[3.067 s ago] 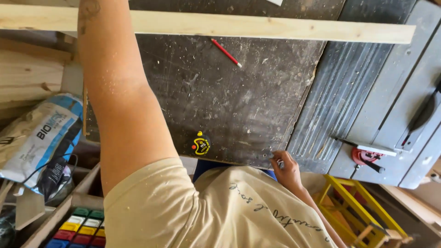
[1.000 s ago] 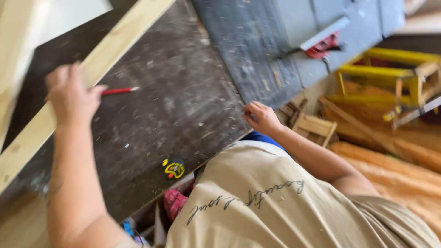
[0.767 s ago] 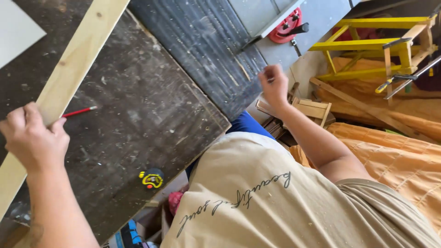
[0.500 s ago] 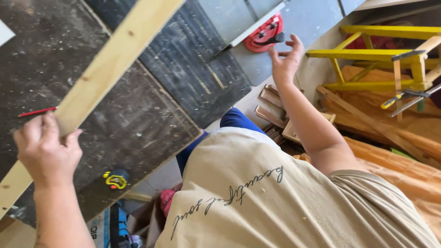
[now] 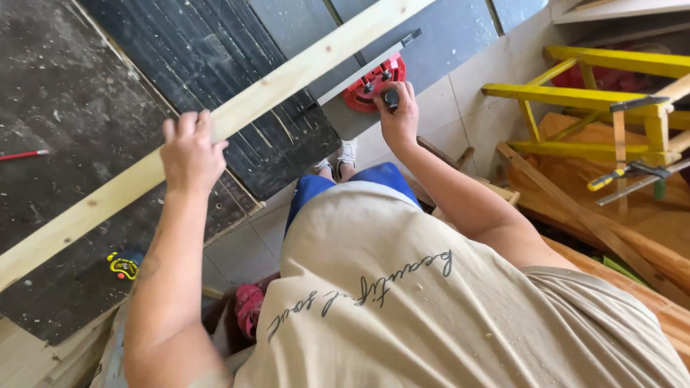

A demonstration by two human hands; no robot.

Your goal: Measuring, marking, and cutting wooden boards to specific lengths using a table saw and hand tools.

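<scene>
The left hand (image 5: pixel 190 154) now grips the long pale wooden batten (image 5: pixel 215 126) lying across the dark bench (image 5: pixel 65 86); the right hand (image 5: pixel 397 115) has closed on the red-bodied square tool (image 5: pixel 374 82) at the bench's edge.

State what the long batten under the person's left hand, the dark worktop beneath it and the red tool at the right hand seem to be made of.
Batten: pale bare softwood, unfinished; grain and small knots show.
Worktop: probably a coated or painted board, dark, scuffed and dusty; the material underneath can't be told.
Red tool: likely red plastic or painted metal, with a grey metal blade.
</scene>
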